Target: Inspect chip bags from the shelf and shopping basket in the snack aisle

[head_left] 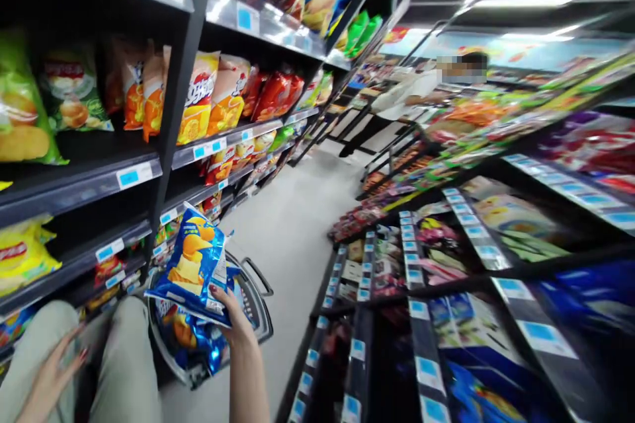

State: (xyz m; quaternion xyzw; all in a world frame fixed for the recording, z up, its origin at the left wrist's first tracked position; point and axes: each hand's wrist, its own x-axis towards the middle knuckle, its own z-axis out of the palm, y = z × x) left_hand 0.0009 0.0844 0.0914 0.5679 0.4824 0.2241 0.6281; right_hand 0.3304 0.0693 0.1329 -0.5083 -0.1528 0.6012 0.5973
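In my right hand (231,307) is a blue bag of chips (197,254) with yellow chips pictured on its front. The hand grips it by the lower right edge. The bag is tilted over a grey shopping basket (268,327) on the floor. More shiny blue snack bags (191,337) lie inside that basket, partly hidden by the held one. My left hand (57,367) rests by my knee with its fingers stretched apart and nothing in them.
Shelves (131,175) of snack bags rise on my left, with a yellow bag (27,254) on a low level. Along the right runs another rack (417,317) of packaged goods. The pale aisle floor (285,211) lies between. A person (407,92) in white stands farther off.
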